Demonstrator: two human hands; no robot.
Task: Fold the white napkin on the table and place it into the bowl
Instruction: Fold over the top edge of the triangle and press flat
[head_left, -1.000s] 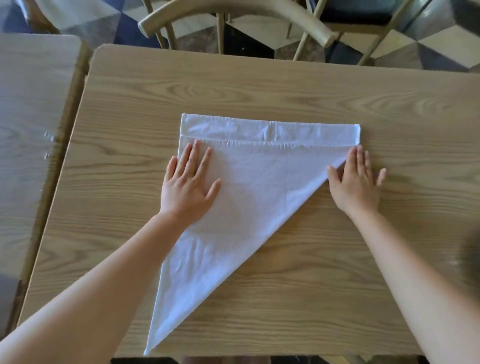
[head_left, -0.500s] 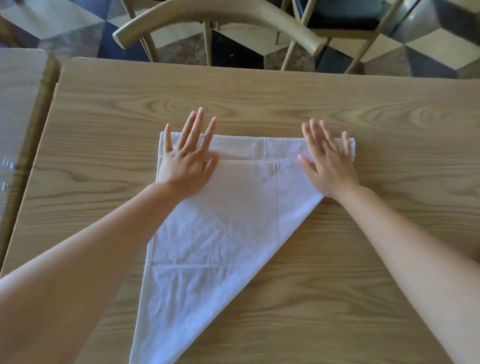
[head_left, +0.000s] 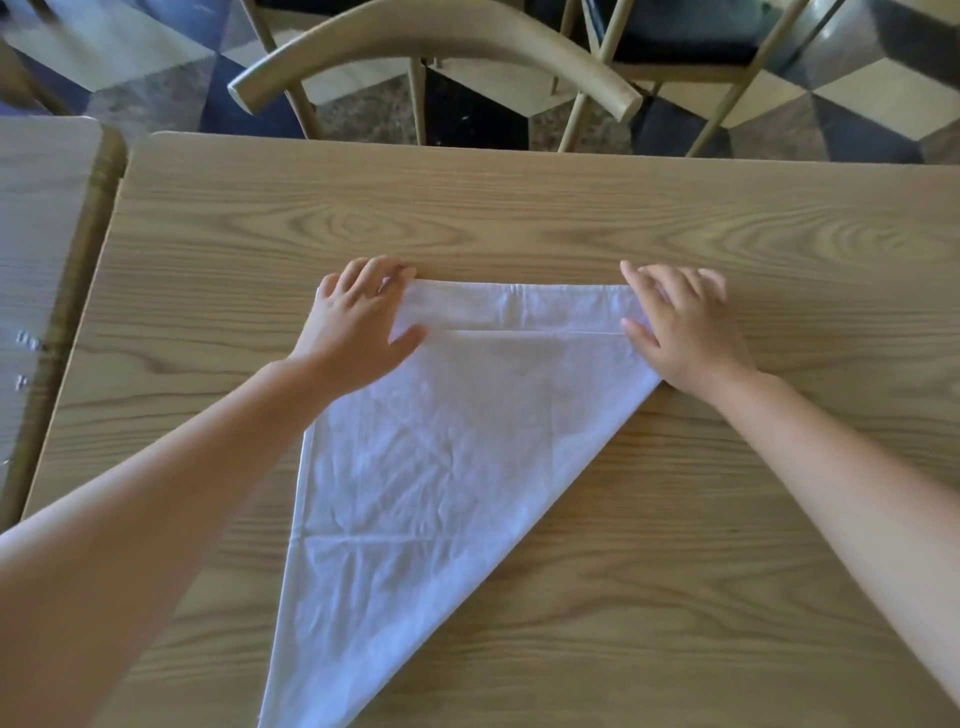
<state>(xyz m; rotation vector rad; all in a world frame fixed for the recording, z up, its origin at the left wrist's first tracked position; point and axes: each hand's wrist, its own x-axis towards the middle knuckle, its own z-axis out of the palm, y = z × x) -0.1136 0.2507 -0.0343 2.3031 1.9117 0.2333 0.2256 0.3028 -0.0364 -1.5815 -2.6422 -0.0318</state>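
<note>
The white napkin (head_left: 441, 467) lies on the wooden table (head_left: 519, 218), folded into a triangle with its point toward me and a narrow band showing along its far edge. My left hand (head_left: 358, 322) covers the far left corner, fingers curled over the far edge and thumb on the band. At the far right corner my right hand (head_left: 685, 327) holds it the same way, fingers bent at the edge and thumb on the band. No bowl is in view.
A curved wooden chair back (head_left: 436, 47) stands just beyond the table's far edge, and a second chair (head_left: 675, 47) is behind it. Another table (head_left: 36, 249) adjoins on the left with a narrow gap. The floor is patterned tile.
Both hands slid from the napkin's middle out to its far corners, and their flat fingers have curled over the far edge. The view has moved closer.
</note>
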